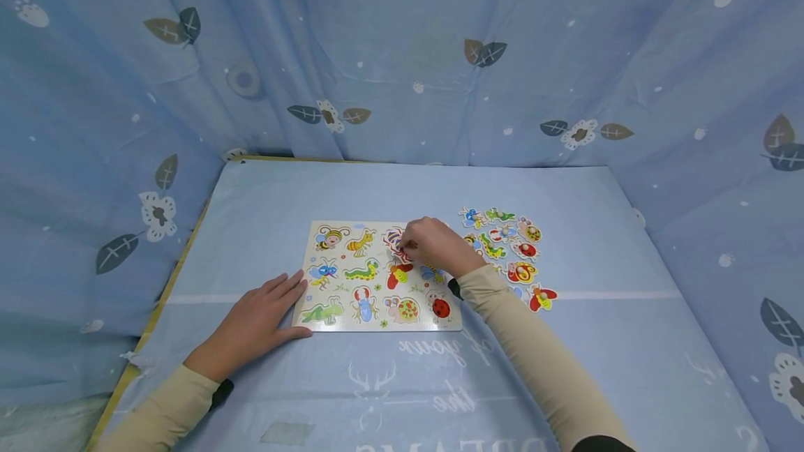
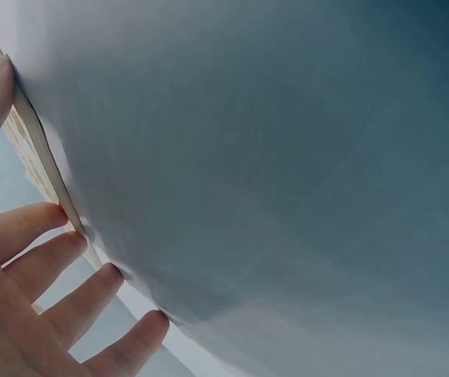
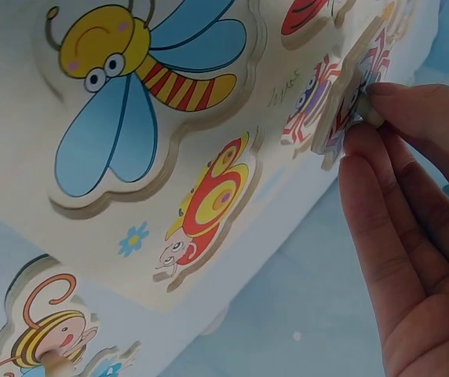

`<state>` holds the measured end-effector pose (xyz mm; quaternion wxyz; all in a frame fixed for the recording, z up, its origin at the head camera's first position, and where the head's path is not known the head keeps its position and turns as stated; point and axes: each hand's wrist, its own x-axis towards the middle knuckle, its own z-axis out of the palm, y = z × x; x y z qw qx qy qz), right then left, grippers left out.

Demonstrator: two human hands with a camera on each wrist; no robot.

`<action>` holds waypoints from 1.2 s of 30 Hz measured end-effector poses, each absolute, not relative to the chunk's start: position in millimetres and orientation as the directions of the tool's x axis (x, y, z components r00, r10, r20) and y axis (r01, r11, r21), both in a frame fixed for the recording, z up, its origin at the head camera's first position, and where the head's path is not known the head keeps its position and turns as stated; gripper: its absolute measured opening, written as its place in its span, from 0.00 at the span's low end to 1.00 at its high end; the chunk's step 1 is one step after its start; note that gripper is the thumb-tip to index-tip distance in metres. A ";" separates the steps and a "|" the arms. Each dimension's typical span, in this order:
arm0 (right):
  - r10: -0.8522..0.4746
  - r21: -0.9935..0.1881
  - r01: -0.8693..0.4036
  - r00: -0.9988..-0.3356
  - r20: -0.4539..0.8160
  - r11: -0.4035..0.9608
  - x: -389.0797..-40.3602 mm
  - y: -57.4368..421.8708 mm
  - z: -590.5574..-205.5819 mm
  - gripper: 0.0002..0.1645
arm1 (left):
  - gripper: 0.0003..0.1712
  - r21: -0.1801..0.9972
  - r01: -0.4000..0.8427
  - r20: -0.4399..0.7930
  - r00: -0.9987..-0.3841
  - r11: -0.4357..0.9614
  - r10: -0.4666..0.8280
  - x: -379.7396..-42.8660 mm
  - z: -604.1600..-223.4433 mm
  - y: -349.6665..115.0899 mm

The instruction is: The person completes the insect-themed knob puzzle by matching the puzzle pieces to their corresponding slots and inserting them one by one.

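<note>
A pale puzzle board [image 1: 370, 327] with bright insect pictures lies flat on the table. My left hand [image 1: 257, 319] rests at its left edge, fingers fairly straight and spread. In the left wrist view, fingertips of the left hand [image 2: 44, 290] touch the board's edge [image 2: 48, 161]. My right hand [image 1: 436, 243] is over the board's upper right part. Thumb and fingers of the right hand [image 3: 413, 196] pinch the small knob of a spider puzzle piece [image 3: 354, 86]. That piece is tilted beside the printed spider picture [image 3: 309, 102]; whether they touch, I cannot tell.
Several loose insect pieces lie right of the board, among them a caterpillar [image 1: 492, 247], a ladybug [image 1: 525, 250] and a red-winged insect [image 1: 542, 298]. The light blue tablecloth [image 1: 264, 208] is bordered by patterned curtains [image 1: 402, 40] behind and at both sides.
</note>
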<state>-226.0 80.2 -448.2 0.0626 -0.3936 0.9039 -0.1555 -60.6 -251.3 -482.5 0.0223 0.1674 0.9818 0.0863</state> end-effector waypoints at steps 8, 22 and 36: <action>-0.722 -0.336 -0.682 -0.692 0.010 0.649 -228.3 73.2 -450.2 0.14 | 0.53 0.174 0.325 -0.013 -0.943 0.930 0.332 -60.4 -482.5 -251.9; -0.700 -0.343 -0.651 -0.714 -0.027 0.677 -238.7 59.6 -453.4 0.13 | 0.53 0.180 0.333 0.004 -0.941 0.926 0.338 -59.5 -482.0 -250.7; -0.694 -0.332 -0.650 -0.720 -0.021 0.684 -246.9 56.9 -458.3 0.14 | 0.52 0.177 0.343 0.017 -0.938 0.922 0.346 -58.5 -480.6 -251.4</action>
